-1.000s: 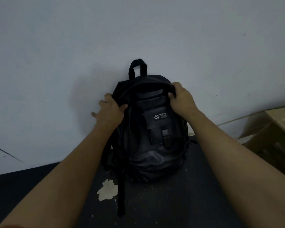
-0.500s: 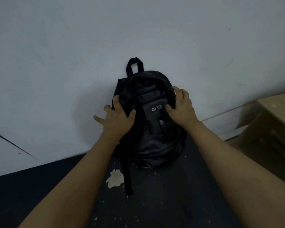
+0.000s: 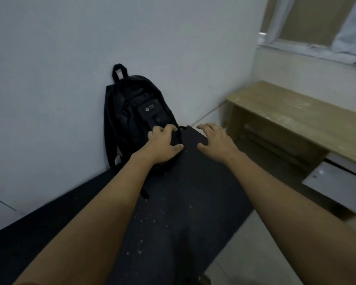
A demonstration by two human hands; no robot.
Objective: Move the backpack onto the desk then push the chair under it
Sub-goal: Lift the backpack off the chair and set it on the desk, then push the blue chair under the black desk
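Lifting off backpack [image 3: 132, 112]: right hand [image 3: 216, 140]; left hand [image 3: 162, 145] slid lower.

We see a dark counter [image 3: 193, 192] flecked with pale specks — on it stands a black backpack [image 3: 136, 112], upright, against the wall [image 3: 60, 79].

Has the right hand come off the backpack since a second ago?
Yes. The right hand has left the backpack and now hovers open to its right over the dark desk, while the left hand rests on the pack.

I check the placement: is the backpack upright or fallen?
Upright: the backpack leans on the wall, loop on top.
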